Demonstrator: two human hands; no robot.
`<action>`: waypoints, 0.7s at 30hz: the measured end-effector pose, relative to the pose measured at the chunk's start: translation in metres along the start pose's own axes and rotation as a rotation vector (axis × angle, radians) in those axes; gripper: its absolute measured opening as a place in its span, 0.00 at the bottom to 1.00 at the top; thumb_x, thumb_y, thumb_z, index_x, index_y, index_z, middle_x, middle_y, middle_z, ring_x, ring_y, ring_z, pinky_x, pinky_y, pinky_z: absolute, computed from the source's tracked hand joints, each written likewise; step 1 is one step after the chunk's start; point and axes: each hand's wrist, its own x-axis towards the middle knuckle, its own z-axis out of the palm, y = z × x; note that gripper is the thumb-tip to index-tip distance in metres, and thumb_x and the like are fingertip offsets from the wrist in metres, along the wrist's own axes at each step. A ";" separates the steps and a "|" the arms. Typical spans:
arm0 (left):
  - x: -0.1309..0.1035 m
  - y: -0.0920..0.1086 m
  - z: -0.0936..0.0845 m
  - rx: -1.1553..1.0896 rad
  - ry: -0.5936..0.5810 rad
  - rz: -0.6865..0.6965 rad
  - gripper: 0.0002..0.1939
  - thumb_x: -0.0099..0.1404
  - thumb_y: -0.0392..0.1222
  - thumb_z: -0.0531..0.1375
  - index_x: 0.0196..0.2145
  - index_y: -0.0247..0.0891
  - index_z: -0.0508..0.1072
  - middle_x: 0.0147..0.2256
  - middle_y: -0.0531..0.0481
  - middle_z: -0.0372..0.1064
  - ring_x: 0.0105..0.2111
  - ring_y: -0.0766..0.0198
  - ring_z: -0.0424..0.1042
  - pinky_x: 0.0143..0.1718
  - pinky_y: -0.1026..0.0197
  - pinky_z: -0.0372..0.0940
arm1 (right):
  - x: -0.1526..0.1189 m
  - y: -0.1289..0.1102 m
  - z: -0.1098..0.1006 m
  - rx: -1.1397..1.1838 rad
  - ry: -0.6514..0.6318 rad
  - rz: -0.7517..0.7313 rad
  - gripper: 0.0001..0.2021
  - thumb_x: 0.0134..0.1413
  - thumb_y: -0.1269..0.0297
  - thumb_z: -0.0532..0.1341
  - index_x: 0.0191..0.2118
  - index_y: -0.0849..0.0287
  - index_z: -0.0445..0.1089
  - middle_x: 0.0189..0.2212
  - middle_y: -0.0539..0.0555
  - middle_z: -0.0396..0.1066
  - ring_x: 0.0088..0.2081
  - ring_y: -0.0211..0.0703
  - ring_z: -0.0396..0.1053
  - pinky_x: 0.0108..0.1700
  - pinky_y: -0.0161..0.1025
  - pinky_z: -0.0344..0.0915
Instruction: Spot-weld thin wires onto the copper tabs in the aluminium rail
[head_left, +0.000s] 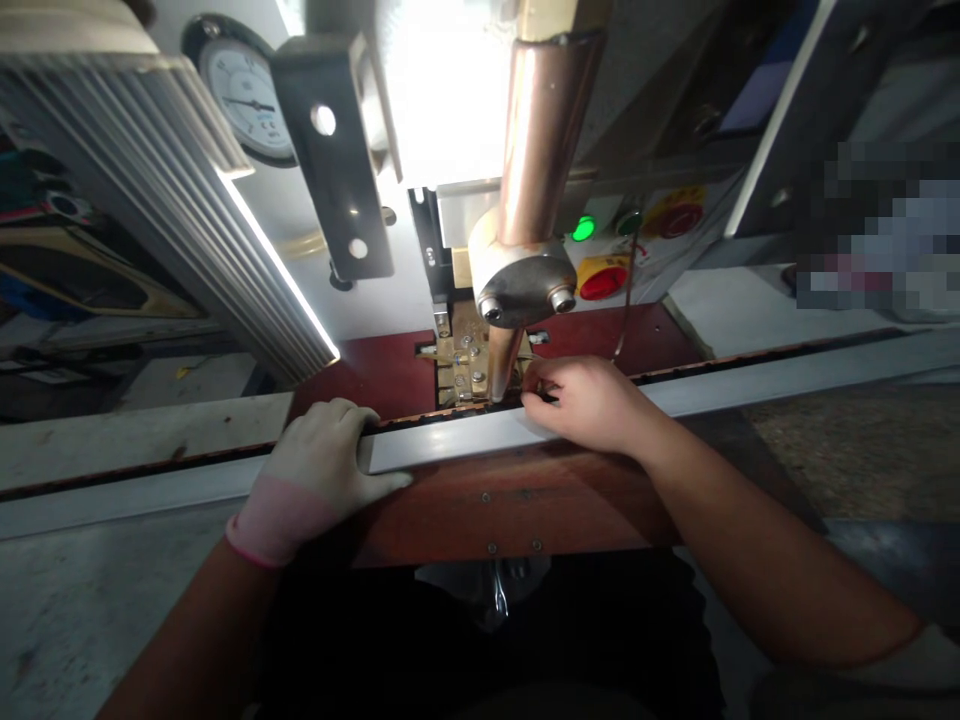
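Observation:
A long pale metal bar (450, 440) runs across the view, over the front of a spot-welder-like machine. My left hand (315, 460), in a whitish glove with a pink cuff, is wrapped around the bar left of the middle, thumb along its near side. My bare right hand (585, 405) has its fingers pinched together at the bar's far edge; whatever they hold is too small or hidden. Just left of those fingertips, a copper rod (504, 368) points down at the bar's far edge. Behind it sits a brass fixture block (465, 365) with screws.
A thick copper column (544, 140) with a bolted clamp (523, 270) hangs above. Beyond are a lit green button (583, 229), red knobs (602, 277) and a pressure gauge (251, 95). A finned light (187, 200) slants down at left. A reddish-brown board (517, 500) lies before the bar.

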 end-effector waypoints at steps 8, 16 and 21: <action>-0.002 -0.001 0.001 -0.007 0.018 0.022 0.32 0.59 0.67 0.70 0.49 0.39 0.77 0.43 0.40 0.75 0.43 0.44 0.74 0.46 0.45 0.67 | 0.005 0.002 0.001 0.069 -0.009 0.042 0.06 0.56 0.62 0.62 0.34 0.55 0.76 0.30 0.51 0.79 0.32 0.43 0.72 0.36 0.40 0.61; -0.001 -0.001 0.001 -0.010 0.024 0.042 0.31 0.60 0.68 0.69 0.48 0.40 0.78 0.43 0.40 0.76 0.43 0.42 0.74 0.45 0.43 0.67 | 0.004 0.002 0.002 0.062 -0.014 0.041 0.05 0.55 0.63 0.62 0.34 0.55 0.76 0.32 0.52 0.80 0.32 0.43 0.72 0.35 0.40 0.60; -0.001 0.001 -0.001 0.001 0.025 0.067 0.33 0.62 0.71 0.66 0.48 0.38 0.78 0.41 0.41 0.75 0.41 0.44 0.73 0.44 0.44 0.67 | -0.003 0.001 0.004 -0.020 0.061 0.052 0.08 0.57 0.61 0.62 0.34 0.55 0.78 0.29 0.53 0.79 0.28 0.43 0.69 0.32 0.41 0.56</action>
